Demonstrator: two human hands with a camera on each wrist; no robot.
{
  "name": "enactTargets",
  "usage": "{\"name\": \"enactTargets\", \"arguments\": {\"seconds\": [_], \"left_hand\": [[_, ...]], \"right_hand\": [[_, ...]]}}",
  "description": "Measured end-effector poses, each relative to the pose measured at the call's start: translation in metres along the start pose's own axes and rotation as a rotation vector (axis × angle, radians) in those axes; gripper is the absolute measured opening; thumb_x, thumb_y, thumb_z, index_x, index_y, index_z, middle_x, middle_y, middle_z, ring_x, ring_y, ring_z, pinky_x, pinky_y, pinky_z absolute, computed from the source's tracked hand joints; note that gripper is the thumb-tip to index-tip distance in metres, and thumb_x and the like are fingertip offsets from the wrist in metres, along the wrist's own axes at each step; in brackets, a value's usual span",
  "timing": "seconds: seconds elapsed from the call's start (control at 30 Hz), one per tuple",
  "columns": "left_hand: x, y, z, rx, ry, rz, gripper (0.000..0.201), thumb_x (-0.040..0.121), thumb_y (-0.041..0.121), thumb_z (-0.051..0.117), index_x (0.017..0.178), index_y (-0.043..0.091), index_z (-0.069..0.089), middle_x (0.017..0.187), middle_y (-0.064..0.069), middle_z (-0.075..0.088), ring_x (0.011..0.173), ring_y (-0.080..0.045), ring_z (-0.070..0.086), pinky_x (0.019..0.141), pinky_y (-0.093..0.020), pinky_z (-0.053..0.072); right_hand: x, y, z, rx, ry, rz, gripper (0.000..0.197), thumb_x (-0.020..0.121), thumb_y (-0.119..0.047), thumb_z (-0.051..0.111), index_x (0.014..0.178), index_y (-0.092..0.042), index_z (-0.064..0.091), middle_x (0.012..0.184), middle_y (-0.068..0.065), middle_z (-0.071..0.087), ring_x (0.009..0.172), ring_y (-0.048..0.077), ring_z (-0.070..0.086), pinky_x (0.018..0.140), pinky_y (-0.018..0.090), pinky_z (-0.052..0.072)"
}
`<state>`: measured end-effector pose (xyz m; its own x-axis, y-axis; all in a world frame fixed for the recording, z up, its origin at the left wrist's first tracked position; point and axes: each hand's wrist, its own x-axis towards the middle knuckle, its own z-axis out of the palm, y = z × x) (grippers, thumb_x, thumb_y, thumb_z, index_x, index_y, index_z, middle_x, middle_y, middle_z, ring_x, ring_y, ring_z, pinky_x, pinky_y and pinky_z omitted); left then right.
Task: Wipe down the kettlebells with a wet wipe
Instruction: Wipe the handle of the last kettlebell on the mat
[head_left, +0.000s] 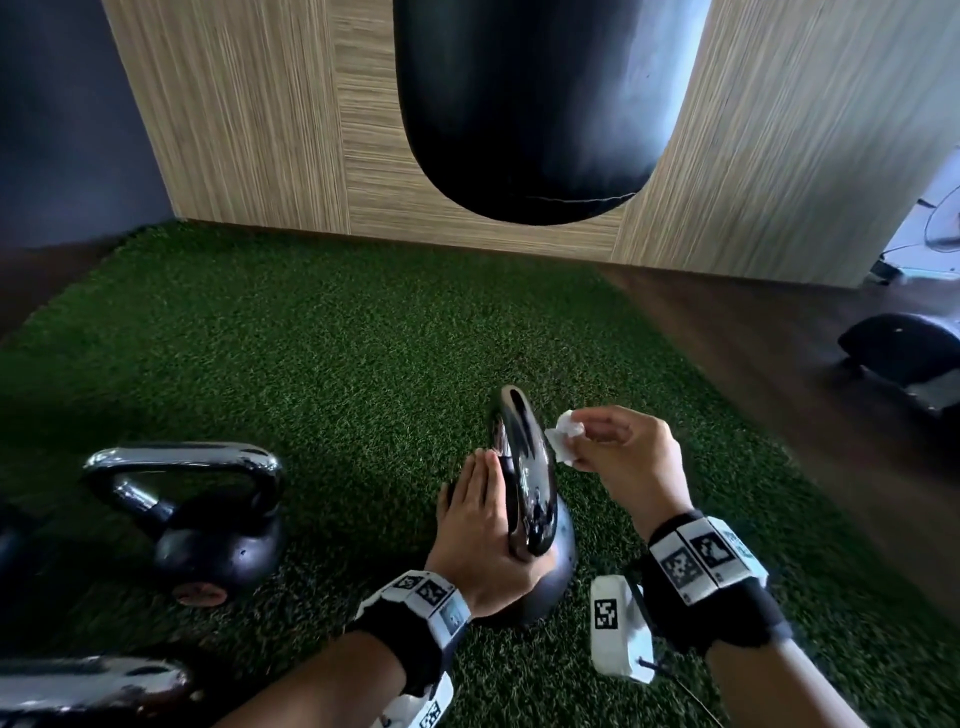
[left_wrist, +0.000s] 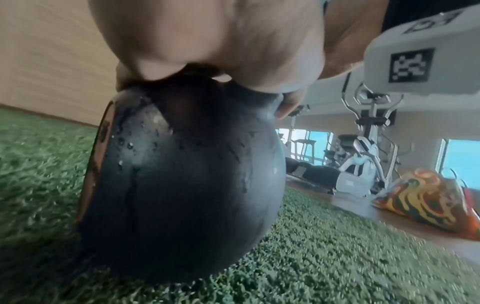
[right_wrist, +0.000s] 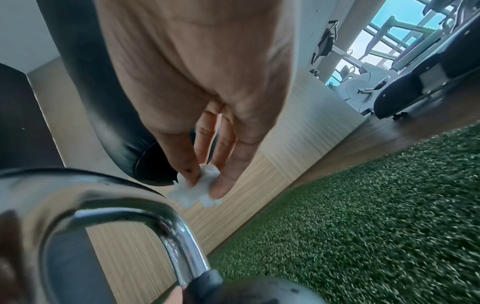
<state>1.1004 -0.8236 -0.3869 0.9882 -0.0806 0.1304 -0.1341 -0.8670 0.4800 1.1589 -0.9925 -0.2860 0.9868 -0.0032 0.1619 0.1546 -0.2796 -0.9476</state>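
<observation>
Head view: I am kneeling over a kettlebell standing on green turf, its chrome handle running away from me. My left hand is lying flat against the left side of the handle, fingers straight and together, thumb reaching down to where the handle meets the ball; it is bracing rather than clasping. My right hand is hovering just right of the handle top, pinching a crumpled white wipe between thumb and fingertips; the wipe is sitting just beside the chrome, and I cannot tell whether it is touching. A second kettlebell is standing well to the left on the turf, and the handle of a third is showing at the lower left edge. A white pack bearing a square marker is lying on the turf just right of the near kettlebell, below my right wrist. A black punching bag is hanging ahead before a wood-grain wall.

Left wrist view: the ball is carrying droplets, with my palm pressing on its top.

Right wrist view: my fingers are holding the wipe above the handle curve.
</observation>
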Motion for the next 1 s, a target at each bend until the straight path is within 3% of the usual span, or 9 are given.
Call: {"name": "enactTargets", "arguments": {"seconds": [0.13, 0.2, 0.27, 0.33, 0.4, 0.5, 0.6, 0.83, 1.0], "left_hand": [[0.004, -0.01, -0.025, -0.058, -0.094, 0.16, 0.107, 0.079, 0.058, 0.062, 0.159, 0.012, 0.008, 0.165, -0.007, 0.02, 0.153, -0.025, 0.018, 0.124, -0.052, 0.02], [0.006, -0.018, -0.045, -0.29, -0.195, 0.216, 0.09, 0.076, 0.045, 0.076, 0.149, 0.017, 0.032, 0.139, -0.004, 0.051, 0.129, -0.024, 0.05, 0.113, -0.05, 0.041], [0.008, -0.024, -0.056, -0.375, -0.231, 0.249, 0.079, 0.073, 0.032, 0.084, 0.139, 0.019, 0.042, 0.109, 0.007, 0.058, 0.1, -0.018, 0.06, 0.1, -0.042, 0.053], [0.008, -0.024, -0.059, -0.351, -0.239, 0.249, 0.084, 0.071, 0.03, 0.088, 0.14, 0.022, 0.041, 0.106, 0.003, 0.062, 0.097, -0.029, 0.064, 0.097, -0.046, 0.055], [0.006, -0.024, -0.057, -0.357, -0.225, 0.236, 0.096, 0.067, 0.032, 0.092, 0.14, 0.044, 0.032, 0.123, -0.007, 0.064, 0.114, -0.036, 0.062, 0.103, -0.049, 0.051], [0.003, -0.026, -0.053, -0.349, -0.196, 0.209, 0.105, 0.061, 0.04, 0.094, 0.124, 0.076, 0.018, 0.119, 0.01, 0.062, 0.12, -0.026, 0.061, 0.107, -0.041, 0.049], [0.003, -0.026, -0.05, -0.303, -0.166, 0.217, 0.105, 0.062, 0.044, 0.093, 0.144, 0.042, 0.026, 0.128, -0.004, 0.062, 0.121, -0.03, 0.059, 0.107, -0.044, 0.048], [0.003, -0.025, -0.048, -0.353, -0.165, 0.284, 0.09, 0.065, 0.04, 0.092, 0.136, 0.038, 0.037, 0.107, 0.009, 0.06, 0.108, -0.028, 0.064, 0.1, -0.046, 0.052], [0.003, -0.032, -0.043, -0.271, -0.177, 0.092, 0.113, 0.064, 0.054, 0.089, 0.152, 0.014, 0.029, 0.151, -0.01, 0.045, 0.139, -0.029, 0.044, 0.117, -0.044, 0.037]], "right_hand": [[0.0, 0.016, 0.005, 0.012, 0.02, 0.106, 0.028, 0.079, -0.002, 0.082, 0.104, -0.012, 0.074, 0.09, 0.002, 0.078, 0.075, 0.017, 0.076, 0.071, 0.033, 0.064], [-0.001, 0.024, 0.011, 0.043, 0.016, 0.158, 0.026, 0.081, 0.002, 0.078, 0.102, -0.011, 0.071, 0.097, 0.008, 0.076, 0.079, 0.018, 0.075, 0.072, 0.03, 0.064], [-0.001, 0.033, 0.016, 0.052, 0.007, 0.195, 0.026, 0.082, 0.0, 0.078, 0.098, -0.018, 0.069, 0.105, 0.012, 0.074, 0.088, 0.023, 0.074, 0.081, 0.04, 0.063], [0.0, 0.042, 0.022, 0.019, 0.017, 0.22, 0.025, 0.08, -0.008, 0.082, 0.095, -0.024, 0.072, 0.104, 0.007, 0.076, 0.09, 0.021, 0.075, 0.086, 0.044, 0.061], [0.001, 0.048, 0.027, -0.022, 0.044, 0.233, 0.026, 0.071, -0.023, 0.09, 0.094, -0.024, 0.078, 0.094, -0.002, 0.078, 0.087, 0.015, 0.076, 0.085, 0.039, 0.062], [0.004, 0.049, 0.034, 0.009, 0.063, 0.28, 0.035, 0.057, -0.04, 0.094, 0.086, -0.026, 0.08, 0.085, -0.006, 0.079, 0.083, 0.014, 0.076, 0.085, 0.038, 0.062], [0.012, 0.049, 0.041, 0.085, 0.05, 0.361, 0.025, 0.06, -0.028, 0.095, 0.079, -0.024, 0.079, 0.084, 0.002, 0.079, 0.084, 0.022, 0.077, 0.086, 0.042, 0.061], [0.029, 0.032, 0.048, 0.13, 0.037, 0.375, 0.023, 0.072, 0.002, 0.085, 0.077, -0.019, 0.078, 0.086, 0.01, 0.078, 0.083, 0.028, 0.077, 0.085, 0.044, 0.062], [0.025, 0.025, 0.049, 0.325, 0.051, 0.405, 0.032, 0.074, 0.014, 0.079, 0.102, 0.001, 0.073, 0.098, 0.02, 0.075, 0.094, 0.035, 0.074, 0.09, 0.045, 0.06]]}}
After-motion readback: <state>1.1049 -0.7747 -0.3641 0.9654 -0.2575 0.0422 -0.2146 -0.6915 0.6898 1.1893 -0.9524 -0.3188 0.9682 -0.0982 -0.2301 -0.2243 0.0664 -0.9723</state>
